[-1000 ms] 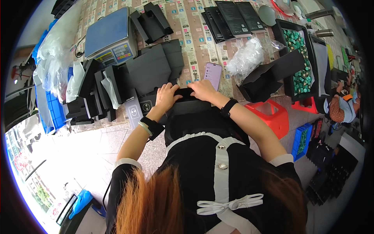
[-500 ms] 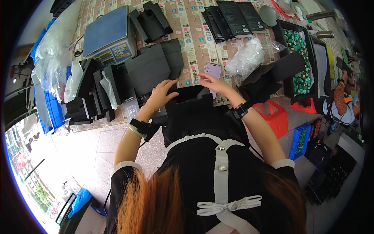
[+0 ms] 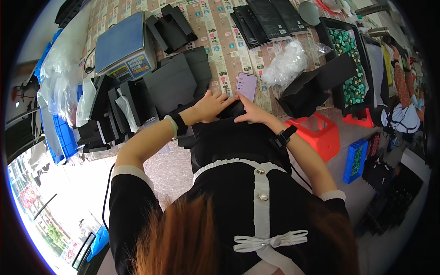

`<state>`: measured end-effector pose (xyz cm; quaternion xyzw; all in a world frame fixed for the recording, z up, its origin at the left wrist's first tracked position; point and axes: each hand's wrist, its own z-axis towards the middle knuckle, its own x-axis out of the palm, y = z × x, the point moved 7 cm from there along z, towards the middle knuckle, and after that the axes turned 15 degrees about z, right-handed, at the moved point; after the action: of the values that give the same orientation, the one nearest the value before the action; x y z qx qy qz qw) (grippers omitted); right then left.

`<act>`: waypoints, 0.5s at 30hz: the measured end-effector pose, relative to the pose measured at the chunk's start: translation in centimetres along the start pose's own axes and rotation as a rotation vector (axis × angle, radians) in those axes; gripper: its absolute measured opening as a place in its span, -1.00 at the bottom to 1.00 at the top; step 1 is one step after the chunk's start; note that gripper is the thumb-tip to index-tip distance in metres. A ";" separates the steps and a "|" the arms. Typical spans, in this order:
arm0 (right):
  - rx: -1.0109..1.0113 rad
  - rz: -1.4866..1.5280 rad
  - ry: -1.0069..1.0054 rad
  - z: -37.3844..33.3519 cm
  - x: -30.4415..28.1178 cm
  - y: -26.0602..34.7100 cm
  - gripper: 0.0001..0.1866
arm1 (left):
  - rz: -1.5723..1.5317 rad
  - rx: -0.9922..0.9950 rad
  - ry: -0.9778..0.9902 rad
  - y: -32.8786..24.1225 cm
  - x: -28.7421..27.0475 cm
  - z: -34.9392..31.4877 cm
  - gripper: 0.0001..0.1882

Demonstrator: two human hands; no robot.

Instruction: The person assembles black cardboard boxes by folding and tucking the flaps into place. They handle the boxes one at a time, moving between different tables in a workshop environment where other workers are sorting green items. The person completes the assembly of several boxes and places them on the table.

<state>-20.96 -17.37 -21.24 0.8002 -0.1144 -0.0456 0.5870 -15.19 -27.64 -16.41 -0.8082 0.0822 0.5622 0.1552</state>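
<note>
A black cardboard box (image 3: 225, 123) lies at the table's near edge, close against my body. My left hand (image 3: 211, 106) reaches over its left and middle part, fingers bent toward the right and pressed on the cardboard. At the right end, my right hand (image 3: 255, 112) grips the box with thumb and fingers apart around its edge. The fingertips of both hands nearly meet above the box, and the hands hide much of it. Just beyond them lies a phone (image 3: 246, 86) with a lit lilac screen.
Flat black cardboard pieces (image 3: 172, 82) and a scale (image 3: 120, 46) are at the left. Clear plastic wrap (image 3: 288, 64), an opened black box (image 3: 305, 94) and a tray of green pieces (image 3: 323, 68) lie right. A red stool (image 3: 321, 137) stands below; people work at far right.
My left hand has moved right across the box, close to the right hand. My right hand has come slightly lower onto the box's right end.
</note>
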 end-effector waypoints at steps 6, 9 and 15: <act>0.165 0.091 0.054 -0.3 0.2 -0.2 0.01 | 0.089 0.165 -0.060 -0.3 -1.5 0.2 -0.04; 0.202 0.227 0.032 -0.3 -0.1 -1.0 -0.15 | 0.331 0.128 0.020 -1.0 -1.5 0.1 0.04; 0.353 0.466 -0.005 0.1 -0.5 -2.0 -0.28 | 0.272 0.148 0.071 -1.2 0.2 0.2 -0.05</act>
<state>-21.17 -16.80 -23.22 0.8420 -0.3029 0.1091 0.4329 -14.91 -26.46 -16.47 -0.7954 0.2375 0.5414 0.1336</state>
